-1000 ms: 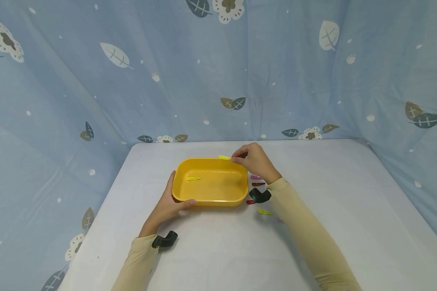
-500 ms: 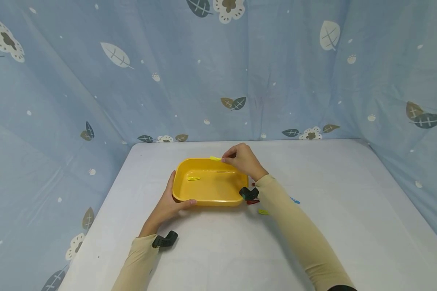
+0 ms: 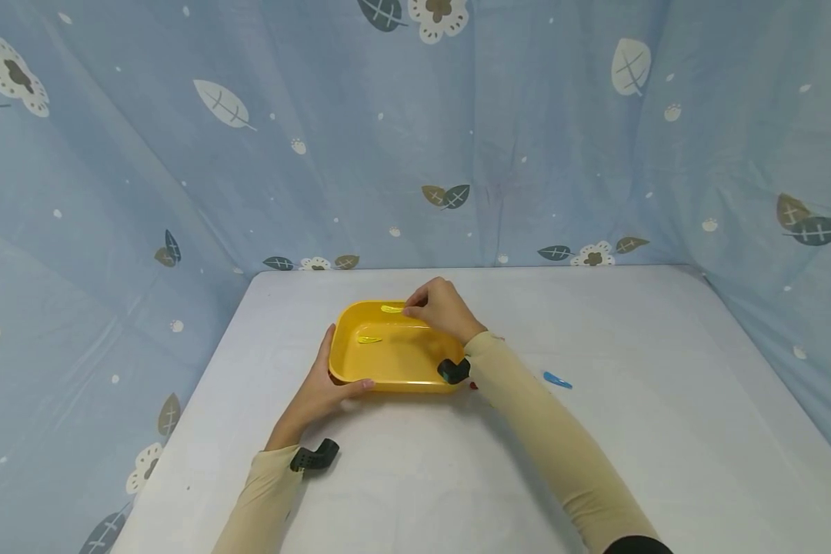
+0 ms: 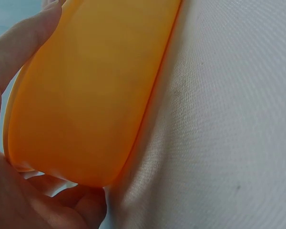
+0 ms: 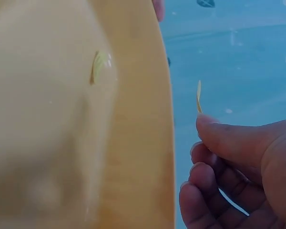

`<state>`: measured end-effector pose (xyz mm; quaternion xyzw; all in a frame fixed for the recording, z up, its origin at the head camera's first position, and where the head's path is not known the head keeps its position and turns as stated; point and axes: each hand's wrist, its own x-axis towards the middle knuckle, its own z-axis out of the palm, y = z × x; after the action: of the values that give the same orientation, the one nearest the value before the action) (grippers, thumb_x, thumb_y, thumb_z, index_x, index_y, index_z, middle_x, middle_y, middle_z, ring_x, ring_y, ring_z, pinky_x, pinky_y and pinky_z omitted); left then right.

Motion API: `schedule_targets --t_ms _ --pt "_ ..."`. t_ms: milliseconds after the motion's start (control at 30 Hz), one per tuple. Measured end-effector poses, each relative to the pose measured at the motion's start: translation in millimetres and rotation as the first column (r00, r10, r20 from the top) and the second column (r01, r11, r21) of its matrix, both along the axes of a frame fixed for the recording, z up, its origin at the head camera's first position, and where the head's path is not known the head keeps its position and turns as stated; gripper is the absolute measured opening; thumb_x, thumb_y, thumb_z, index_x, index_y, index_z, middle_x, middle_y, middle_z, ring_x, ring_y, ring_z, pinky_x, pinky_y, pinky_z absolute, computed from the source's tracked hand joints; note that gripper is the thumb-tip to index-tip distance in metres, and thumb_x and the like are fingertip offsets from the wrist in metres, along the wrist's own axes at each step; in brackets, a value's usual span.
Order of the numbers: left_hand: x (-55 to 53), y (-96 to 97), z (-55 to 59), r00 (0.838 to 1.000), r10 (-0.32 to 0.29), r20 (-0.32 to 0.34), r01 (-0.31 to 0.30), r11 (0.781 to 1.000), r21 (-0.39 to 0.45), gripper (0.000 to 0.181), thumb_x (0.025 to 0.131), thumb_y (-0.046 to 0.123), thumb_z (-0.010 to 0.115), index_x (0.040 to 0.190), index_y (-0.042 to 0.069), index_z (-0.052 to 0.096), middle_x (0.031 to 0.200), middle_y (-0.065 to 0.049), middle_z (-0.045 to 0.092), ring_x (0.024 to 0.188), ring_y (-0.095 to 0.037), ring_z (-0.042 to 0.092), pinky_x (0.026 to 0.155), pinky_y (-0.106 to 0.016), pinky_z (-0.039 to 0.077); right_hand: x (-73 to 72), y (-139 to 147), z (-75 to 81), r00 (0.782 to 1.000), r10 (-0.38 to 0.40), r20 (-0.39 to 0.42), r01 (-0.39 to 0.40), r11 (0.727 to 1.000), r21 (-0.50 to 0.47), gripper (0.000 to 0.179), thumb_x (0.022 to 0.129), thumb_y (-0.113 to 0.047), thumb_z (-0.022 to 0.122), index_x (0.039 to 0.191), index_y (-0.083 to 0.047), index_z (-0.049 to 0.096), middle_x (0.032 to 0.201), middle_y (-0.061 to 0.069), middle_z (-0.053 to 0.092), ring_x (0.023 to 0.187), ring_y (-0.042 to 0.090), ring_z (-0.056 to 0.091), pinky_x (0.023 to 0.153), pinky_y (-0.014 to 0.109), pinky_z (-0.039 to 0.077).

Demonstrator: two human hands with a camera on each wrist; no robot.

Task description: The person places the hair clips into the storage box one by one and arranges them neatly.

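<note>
A yellow plastic tray (image 3: 402, 382) sits on the white-covered table. My left hand (image 3: 324, 391) grips its left end, thumb along the near rim. In the left wrist view, the fingers curl about the corner of the tray (image 4: 86, 95). My right hand (image 3: 445, 309) pinches a yellow hair clip (image 3: 391, 309) by one end above the tray's far side. The right wrist view shows this hair clip (image 5: 199, 95) sticking up from between thumb and finger. Another yellow hair clip (image 3: 369, 339) lies inside the tray, toward the left.
A blue hair clip (image 3: 557, 380) lies on the table right of my right forearm. A bit of a red clip (image 3: 474, 385) shows between the tray and the right sleeve (image 3: 540, 415). Behind the table hangs a blue patterned curtain (image 3: 360, 177).
My right hand has moved left with the yellow hair clip and dropped slightly over the tray. Its forearm now hides most loose clips and reveals the blue one. My left hand stays put.
</note>
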<state>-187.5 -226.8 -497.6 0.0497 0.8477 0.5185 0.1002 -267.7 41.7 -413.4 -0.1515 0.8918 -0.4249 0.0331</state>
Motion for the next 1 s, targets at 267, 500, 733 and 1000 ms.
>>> schedule_targets --t_ms 267,500,733,1000 --pt "-0.3 -0.4 0.0 1.0 -0.005 -0.002 0.005 1.0 0.008 0.133 0.079 0.044 0.089 0.167 0.027 -0.009 0.176 -0.003 0.01 0.159 -0.031 0.024 0.131 -0.061 0.017 -1.6 -8 -5.9 0.999 0.04 0.028 -0.04 0.999 -0.02 0.013 0.092 -0.013 0.079 0.097 -0.002 0.082 0.097 0.012 0.08 0.081 0.018 0.07 0.071 0.024 0.059" --pt "0.2 -0.3 1.4 1.0 -0.002 0.003 0.002 1.0 0.006 0.133 0.079 0.044 0.089 0.167 0.028 -0.009 0.176 -0.003 0.008 0.16 -0.032 0.023 0.131 -0.061 0.017 -3.4 -16 -8.9 0.996 0.053 0.078 -0.054 0.999 0.003 0.012 0.092 -0.015 0.079 0.097 -0.004 0.082 0.1 0.01 0.08 0.084 0.017 0.07 0.074 0.025 0.06" --pt "0.2 0.3 2.7 1.0 -0.004 0.006 0.004 1.0 0.009 0.133 0.08 0.042 0.089 0.167 0.027 -0.01 0.176 -0.005 0.007 0.159 -0.032 0.025 0.131 -0.06 0.018 -4.8 -20 -12.5 0.996 0.061 0.069 -0.062 0.998 0.025 0.011 0.092 -0.014 0.079 0.095 -0.005 0.083 0.097 0.008 0.081 0.079 0.016 0.069 0.071 0.023 0.059" --pt "0.9 0.6 4.9 1.0 -0.006 0.004 0.006 1.0 0.026 0.133 0.079 0.04 0.09 0.167 0.027 -0.009 0.176 -0.004 0.009 0.158 -0.031 0.026 0.131 -0.059 0.019 -8.2 -21 -16.1 0.995 0.06 0.077 -0.066 0.994 0.086 0.009 0.091 -0.014 0.08 0.094 -0.007 0.083 0.096 0.006 0.081 0.082 0.016 0.068 0.077 0.025 0.059"
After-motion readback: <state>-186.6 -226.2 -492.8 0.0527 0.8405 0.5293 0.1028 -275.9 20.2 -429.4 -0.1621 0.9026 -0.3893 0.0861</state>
